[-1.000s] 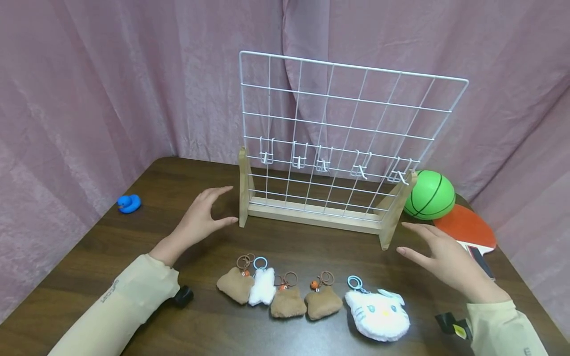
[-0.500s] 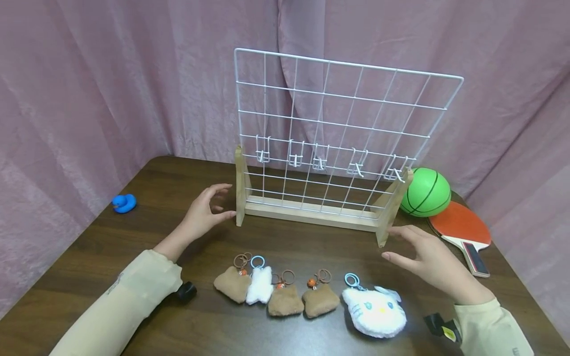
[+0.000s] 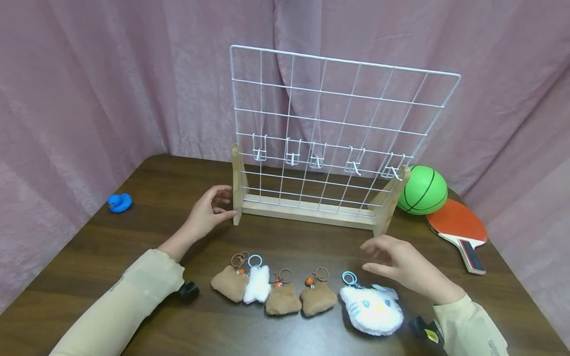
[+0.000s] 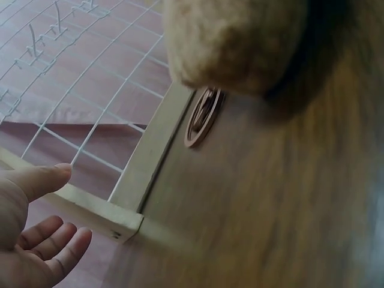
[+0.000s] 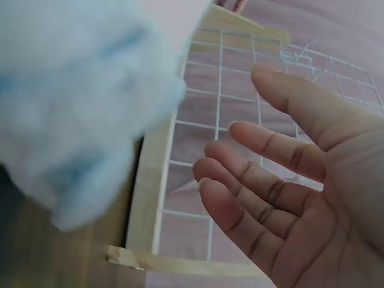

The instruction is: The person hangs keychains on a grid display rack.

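A white wire grid rack [image 3: 343, 60] stands in a wooden base [image 3: 307, 215], with several white hooks [image 3: 292, 158] along its lower part. My left hand [image 3: 207, 210] is beside the rack's left wooden leg [image 3: 238, 188], thumb tip right at its edge, fingers loosely bent with nothing between them. In front of the right leg hovers my right hand [image 3: 398, 262], relaxed and holding nothing. Below it lies a white cat-face plush keychain [image 3: 371, 310] with a blue ring. To its left are brown plush keychains [image 3: 318, 299] and a small white one [image 3: 257, 284].
A blue rubber duck [image 3: 119, 203] sits near the table's left edge. Behind the right leg is a green ball [image 3: 422, 190], partly over a red table tennis paddle [image 3: 458, 222]. Pink curtains [image 3: 111, 89] hang behind the brown table [image 3: 169, 183].
My right hand has moved left and toward me, from beside the right leg to in front of it. My left hand has come closer to the left leg. The view has shifted slightly.
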The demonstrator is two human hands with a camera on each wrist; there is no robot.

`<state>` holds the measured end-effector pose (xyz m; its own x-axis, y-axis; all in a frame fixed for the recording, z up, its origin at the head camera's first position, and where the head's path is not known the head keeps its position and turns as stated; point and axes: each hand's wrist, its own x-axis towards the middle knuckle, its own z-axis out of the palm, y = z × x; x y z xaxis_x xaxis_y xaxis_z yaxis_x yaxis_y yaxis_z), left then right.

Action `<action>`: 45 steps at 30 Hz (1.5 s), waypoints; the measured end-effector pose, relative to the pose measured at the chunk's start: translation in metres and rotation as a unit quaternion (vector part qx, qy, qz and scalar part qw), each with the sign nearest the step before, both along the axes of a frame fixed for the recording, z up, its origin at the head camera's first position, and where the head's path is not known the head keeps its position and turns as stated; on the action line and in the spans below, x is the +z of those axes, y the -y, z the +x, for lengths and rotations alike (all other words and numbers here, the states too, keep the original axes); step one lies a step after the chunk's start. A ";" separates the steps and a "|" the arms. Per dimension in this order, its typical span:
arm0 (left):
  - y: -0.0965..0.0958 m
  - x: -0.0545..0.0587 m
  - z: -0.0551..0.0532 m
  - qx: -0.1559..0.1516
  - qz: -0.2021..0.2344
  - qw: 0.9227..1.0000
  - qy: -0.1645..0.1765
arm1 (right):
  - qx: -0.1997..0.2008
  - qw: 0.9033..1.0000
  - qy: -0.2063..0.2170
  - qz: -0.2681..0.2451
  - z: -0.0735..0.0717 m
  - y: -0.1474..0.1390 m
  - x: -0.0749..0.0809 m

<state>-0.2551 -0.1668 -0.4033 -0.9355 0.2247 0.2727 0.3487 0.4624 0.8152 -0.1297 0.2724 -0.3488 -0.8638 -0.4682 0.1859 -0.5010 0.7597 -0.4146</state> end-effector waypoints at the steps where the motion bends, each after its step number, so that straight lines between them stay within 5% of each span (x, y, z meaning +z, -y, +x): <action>1: 0.000 -0.001 0.000 0.001 0.000 1.000 0.001 | 0.004 1.000 0.009 -0.002 -0.001 0.001 -0.002; 22: -0.011 -0.025 -0.003 -0.001 0.049 0.999 -0.014 | 0.053 0.995 0.080 0.031 -0.008 0.015 -0.030; 35: -0.012 -0.027 -0.005 0.010 0.037 0.999 -0.030 | 0.065 0.995 0.065 0.029 -0.008 0.019 -0.038; 45: -0.013 -0.026 -0.004 0.016 0.024 0.999 -0.025 | 0.045 0.993 0.106 -0.002 -0.008 0.022 -0.037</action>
